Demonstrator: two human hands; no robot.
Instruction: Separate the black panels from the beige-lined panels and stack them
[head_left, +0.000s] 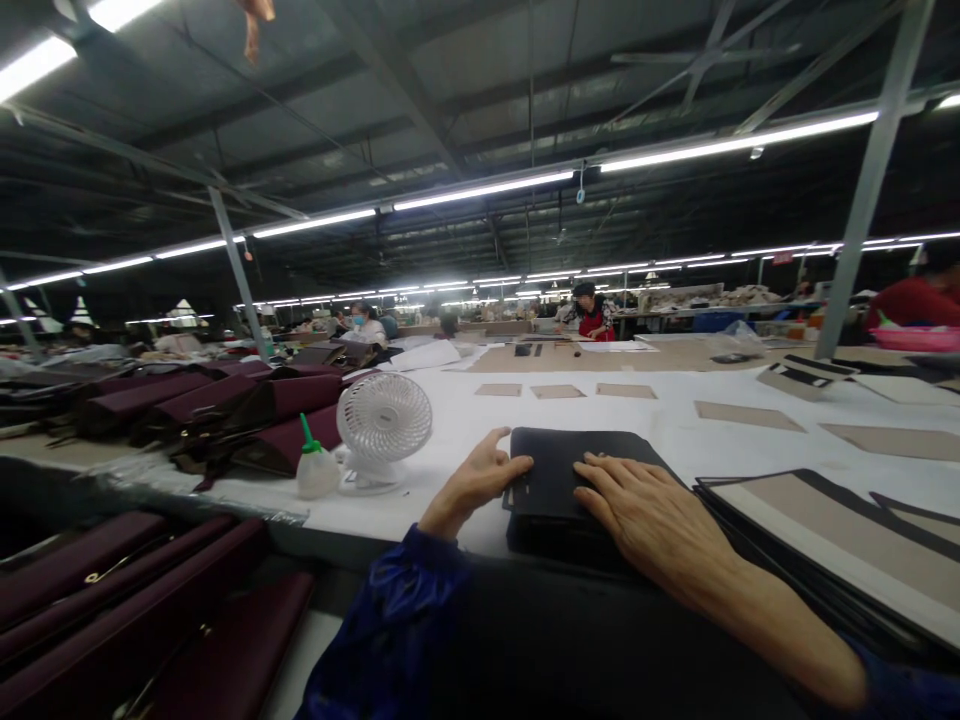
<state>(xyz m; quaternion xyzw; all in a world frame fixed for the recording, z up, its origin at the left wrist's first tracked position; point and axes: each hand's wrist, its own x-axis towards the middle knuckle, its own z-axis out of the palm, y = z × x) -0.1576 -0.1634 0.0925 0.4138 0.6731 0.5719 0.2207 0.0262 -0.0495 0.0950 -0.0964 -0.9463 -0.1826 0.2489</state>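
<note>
A stack of black panels with rounded corners lies in front of me at the near edge of the white-topped table. My left hand grips the stack's left edge, the thumb on the top panel and the fingers along the side, partly hidden. Flat across the right part of the same top panel rests my right hand, fingers stretched out with nothing in them. To the right, close to my right forearm, is a pile of larger black-edged beige panels.
Left of my hands stand a white fan and a green-tipped squeeze bottle. Maroon bags crowd the left, with more maroon pieces below. Flat beige pieces lie farther back. A co-worker is across the table.
</note>
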